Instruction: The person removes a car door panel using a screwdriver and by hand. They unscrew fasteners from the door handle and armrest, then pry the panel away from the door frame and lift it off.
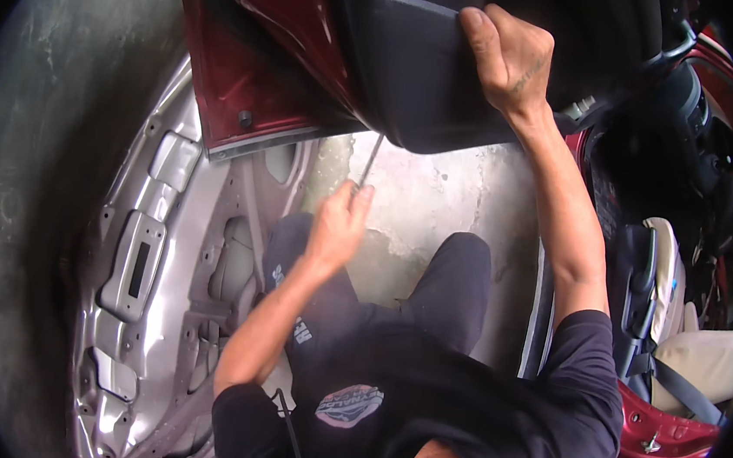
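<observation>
My left hand is closed round a thin metal rod-like tool, probably a screwdriver, though its handle is hidden in my fist. The shaft points up to the lower edge of a black door trim panel, and its tip is out of sight there. That panel sits on the inner side of a red car door, which stands open in front of me. Higher and to the right, my right hand is curled tightly on the panel, thumb up, with its fingertips partly hidden.
On the left, a silver-grey metal body panel with cut-outs leans by a dark wall. To the right lie the red car's door opening, its sill, a beige-covered seat and a belt strap. Below is a worn concrete floor.
</observation>
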A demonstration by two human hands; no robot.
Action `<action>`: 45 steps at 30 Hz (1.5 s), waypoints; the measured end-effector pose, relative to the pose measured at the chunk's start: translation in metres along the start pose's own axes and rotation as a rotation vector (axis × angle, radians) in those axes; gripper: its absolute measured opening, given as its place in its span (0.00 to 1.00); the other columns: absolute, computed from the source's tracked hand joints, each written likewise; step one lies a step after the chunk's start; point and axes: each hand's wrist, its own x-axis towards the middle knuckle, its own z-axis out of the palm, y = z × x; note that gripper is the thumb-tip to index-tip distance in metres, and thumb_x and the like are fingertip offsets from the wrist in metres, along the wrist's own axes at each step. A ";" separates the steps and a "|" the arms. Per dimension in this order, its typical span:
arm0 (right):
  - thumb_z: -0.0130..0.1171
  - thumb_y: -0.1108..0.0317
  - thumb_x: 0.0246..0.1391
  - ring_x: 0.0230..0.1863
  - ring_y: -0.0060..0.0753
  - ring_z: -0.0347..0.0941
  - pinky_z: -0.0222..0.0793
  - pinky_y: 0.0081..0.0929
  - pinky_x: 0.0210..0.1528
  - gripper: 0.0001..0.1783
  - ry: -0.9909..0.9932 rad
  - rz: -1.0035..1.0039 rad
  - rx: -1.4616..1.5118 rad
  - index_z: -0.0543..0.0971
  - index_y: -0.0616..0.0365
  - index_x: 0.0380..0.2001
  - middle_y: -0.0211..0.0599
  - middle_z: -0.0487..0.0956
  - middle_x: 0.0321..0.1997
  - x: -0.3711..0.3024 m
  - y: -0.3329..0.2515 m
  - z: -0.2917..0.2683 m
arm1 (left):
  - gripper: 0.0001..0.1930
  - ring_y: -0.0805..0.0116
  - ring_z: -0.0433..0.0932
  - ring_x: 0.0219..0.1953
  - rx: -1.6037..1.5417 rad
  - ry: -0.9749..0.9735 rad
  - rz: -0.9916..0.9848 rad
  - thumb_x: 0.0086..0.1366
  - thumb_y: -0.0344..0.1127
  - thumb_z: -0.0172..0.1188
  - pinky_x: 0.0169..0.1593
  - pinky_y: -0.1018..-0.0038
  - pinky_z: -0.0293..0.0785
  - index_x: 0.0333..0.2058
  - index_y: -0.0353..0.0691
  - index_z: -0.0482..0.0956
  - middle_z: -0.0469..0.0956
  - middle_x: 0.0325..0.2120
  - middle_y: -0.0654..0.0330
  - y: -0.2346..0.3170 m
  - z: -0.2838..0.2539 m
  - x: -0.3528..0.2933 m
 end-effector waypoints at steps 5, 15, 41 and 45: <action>0.65 0.49 0.59 0.15 0.46 0.72 0.63 0.37 0.17 0.28 0.006 0.057 -0.012 0.73 0.56 0.13 0.42 0.72 0.13 0.002 0.007 -0.006 | 0.21 0.48 0.70 0.19 0.009 -0.072 -0.015 0.74 0.45 0.55 0.28 0.57 0.65 0.31 0.28 0.73 0.70 0.18 0.41 -0.010 -0.014 0.023; 0.69 0.46 0.54 0.60 0.64 0.69 0.66 0.50 0.62 0.29 0.207 0.105 -0.219 0.81 0.60 0.48 0.62 0.73 0.55 -0.062 0.043 -0.018 | 0.18 0.80 0.65 0.15 -0.018 -0.161 -0.145 0.78 0.47 0.52 0.18 0.78 0.60 0.34 0.38 0.73 0.67 0.15 0.67 0.023 -0.052 0.031; 0.62 0.31 0.57 0.61 0.44 0.74 0.70 0.56 0.61 0.42 0.800 1.554 1.588 0.75 0.57 0.59 0.44 0.77 0.59 -0.303 0.134 0.004 | 0.22 0.78 0.62 0.20 0.166 -0.066 -0.109 0.79 0.50 0.47 0.23 0.76 0.61 0.28 0.40 0.66 0.65 0.18 0.67 0.024 -0.043 0.017; 0.64 0.33 0.56 0.58 0.42 0.75 0.73 0.54 0.58 0.41 0.841 1.479 1.630 0.76 0.59 0.57 0.43 0.78 0.56 -0.291 0.135 0.002 | 0.24 0.81 0.59 0.16 0.443 -0.054 0.186 0.80 0.52 0.46 0.18 0.78 0.55 0.25 0.44 0.62 0.60 0.16 0.70 0.033 -0.043 0.022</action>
